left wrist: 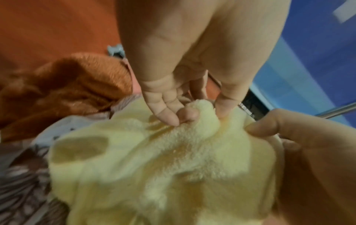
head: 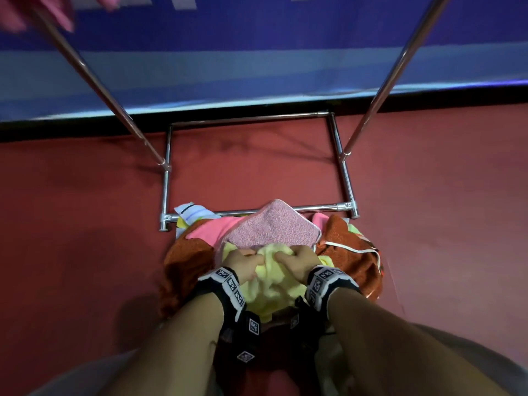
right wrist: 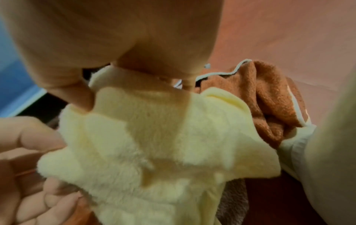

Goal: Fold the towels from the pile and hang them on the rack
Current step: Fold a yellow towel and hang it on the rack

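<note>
Pinching a fold near its top edge, both hands hold the pale yellow fluffy towel [head: 271, 290]. The left hand [head: 243, 264] has its thumb and fingertips closed on a little bump of the cloth. The right hand [head: 300, 261] grips the edge just beside it, with its fingers curled round the cloth. The two hands are very close together. The towel is soft, fuzzy and all crumpled, and it hangs in loose folds between the wrists. It sits on top of the pile [head: 185, 258] of towels on the red floor [head: 85, 210], right in front of the person.

More towels lie under and around it. A pink speckled towel [head: 268, 221] lies just behind the hands, with one corner over the low front bar of the shiny metal rack [head: 323, 207]. A bright pink towel [head: 211, 231] peeks out to its left. A white towel with blue and yellow stripes [head: 191, 211] sticks out by the bar's left end. Fuzzy orange-brown towels [head: 351, 252] bulge on both sides, and the right one has a thin white edge.

The rack's base makes a square on the floor behind the pile. Two long poles rise from it and lean out to each side. Something pink [head: 17, 12] hangs by the top of the left pole, too blurry to tell more. A blue wall [head: 257, 52] stands behind the rack. Black wrist bands with black-and-white squares [head: 228, 284] sit on both wrists.
</note>
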`<state>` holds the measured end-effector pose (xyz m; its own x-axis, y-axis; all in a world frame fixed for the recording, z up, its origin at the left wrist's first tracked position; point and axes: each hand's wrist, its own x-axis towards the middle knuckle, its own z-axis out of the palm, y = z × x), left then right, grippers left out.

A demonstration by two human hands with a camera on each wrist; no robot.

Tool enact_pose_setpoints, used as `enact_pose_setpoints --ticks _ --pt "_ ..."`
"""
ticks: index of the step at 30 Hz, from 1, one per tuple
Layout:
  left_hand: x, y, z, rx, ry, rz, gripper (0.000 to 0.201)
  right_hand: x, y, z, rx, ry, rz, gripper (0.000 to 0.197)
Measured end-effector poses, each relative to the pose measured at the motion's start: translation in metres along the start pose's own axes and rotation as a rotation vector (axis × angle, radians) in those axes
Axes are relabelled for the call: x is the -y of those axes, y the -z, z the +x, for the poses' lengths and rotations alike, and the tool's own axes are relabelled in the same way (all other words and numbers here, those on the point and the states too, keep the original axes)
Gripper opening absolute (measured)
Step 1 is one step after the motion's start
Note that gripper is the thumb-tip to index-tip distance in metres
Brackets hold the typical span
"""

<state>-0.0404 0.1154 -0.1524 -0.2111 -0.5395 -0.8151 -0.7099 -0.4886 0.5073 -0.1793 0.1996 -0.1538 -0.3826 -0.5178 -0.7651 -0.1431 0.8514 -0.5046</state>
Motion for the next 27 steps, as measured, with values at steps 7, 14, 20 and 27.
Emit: enact_pose_setpoints --ticks 7,14,20,27 --pt "-0.055 0.035 -0.072 0.021 -0.282 -0.153 0.042 0.075 0.042 -0.064 -0.07 0.185 0.218 0.038" --pt "-0.112 0.062 -0.186 -0.011 -0.612 -0.251 0.029 0.141 0.091 -0.156 -0.055 0.429 0.404 0.042" --pt "-0.159 0.094 -0.28 -0.041 -0.827 -0.306 0.042 0.188 0.138 -0.265 -0.026 0.642 0.486 0.019" --pt "-0.151 0.113 -0.315 0.018 -0.801 -0.142 0.038 0.186 0.153 -0.327 0.179 0.714 0.705 0.062"
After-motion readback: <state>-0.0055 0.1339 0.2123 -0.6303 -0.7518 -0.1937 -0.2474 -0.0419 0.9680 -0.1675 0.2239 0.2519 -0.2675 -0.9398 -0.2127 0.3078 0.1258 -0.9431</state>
